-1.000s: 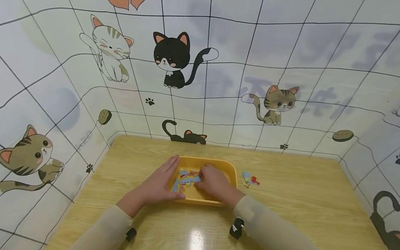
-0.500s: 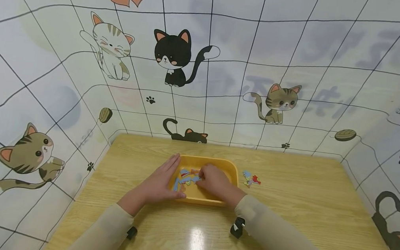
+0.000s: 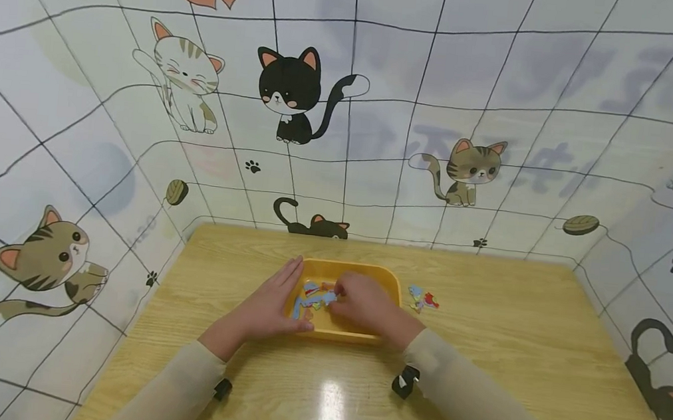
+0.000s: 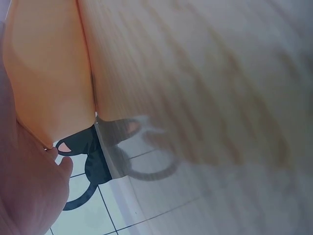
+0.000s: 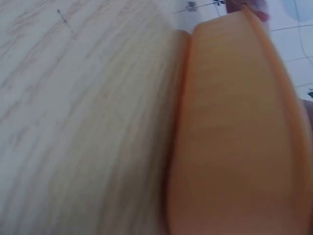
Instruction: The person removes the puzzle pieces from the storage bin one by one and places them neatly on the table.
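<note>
A shallow yellow tray (image 3: 361, 338) lies on the table, with several small flat pieces (image 3: 308, 299) in blue, red, yellow and orange inside its left half. My left hand (image 3: 265, 304) rests along the tray's left side, fingers fairly straight and thumb over the near rim. My right hand (image 3: 367, 303) reaches over the near rim into the tray with curled fingers. Its thumb and forefinger pinch the end of a light blue piece (image 3: 327, 298); the other fingertips are hidden. Both wrist views show mainly the tray's outer wall (image 4: 49, 63), not the pieces.
Right of the tray lies a small cluster of pieces (image 3: 423, 299), blue, yellow and red. The wooden table (image 3: 499, 338) meets a wall covering (image 3: 379, 134) printed with cats at its back and sides. A bright reflection shows near the front.
The right forearm has shifted slightly rightward while its fingers stay at the same spot. Blue pieces near the fingertips now look closer together. The left hand keeps its place.
</note>
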Available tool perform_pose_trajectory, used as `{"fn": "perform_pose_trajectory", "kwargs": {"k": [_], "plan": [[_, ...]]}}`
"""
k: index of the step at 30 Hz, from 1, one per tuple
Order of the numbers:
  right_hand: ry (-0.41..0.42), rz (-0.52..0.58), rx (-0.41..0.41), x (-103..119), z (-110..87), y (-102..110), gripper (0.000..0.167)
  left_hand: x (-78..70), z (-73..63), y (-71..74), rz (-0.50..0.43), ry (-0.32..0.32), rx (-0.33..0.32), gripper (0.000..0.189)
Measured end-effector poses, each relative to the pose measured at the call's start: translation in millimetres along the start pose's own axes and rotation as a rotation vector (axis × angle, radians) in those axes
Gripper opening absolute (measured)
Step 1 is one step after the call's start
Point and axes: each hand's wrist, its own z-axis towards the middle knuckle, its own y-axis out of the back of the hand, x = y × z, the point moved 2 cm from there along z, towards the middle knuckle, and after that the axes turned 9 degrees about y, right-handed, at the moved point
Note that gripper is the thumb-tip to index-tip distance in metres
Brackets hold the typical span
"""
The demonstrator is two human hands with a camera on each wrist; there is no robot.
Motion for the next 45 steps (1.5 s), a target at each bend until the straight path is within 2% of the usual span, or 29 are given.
{"fn": "perform_pose_trajectory", "kwargs": {"k": [3,11,16,19,26,35,45], "plan": [[-0.007,0.016,-0.021,-2,-6.3,15,0.027,-1.8,-0.8,1.8,-0.007,0.009,-0.001,0.136],[0.003,-0.075,-0.105,-16,-27.5,63,0.026,-1.7,-0.9,3.2,0.012,0.005,-0.006,0.136],[-0.045,-0.055,-0.136,-27,-41.8,84,0.025,-0.2,-1.3,2.3,0.003,0.0,-0.012,0.136],[-0.041,-0.061,-0.163,-33,-51.2,93,0.025,-0.3,-1.5,1.7,0.0,-0.002,-0.009,0.136],[-0.003,-0.142,-0.21,-46,-69.9,105,0.023,-1.1,-1.8,1.2,0.0,0.0,-0.004,0.136],[-0.056,-0.138,-0.184,-66,-96.6,114,0.023,-1.8,-1.8,0.3,-0.001,0.013,-0.001,0.136],[-0.075,-0.178,-0.198,-91,-120.0,121,0.02,-5.8,-2.1,3.3,-0.001,0.004,0.008,0.136]]}}
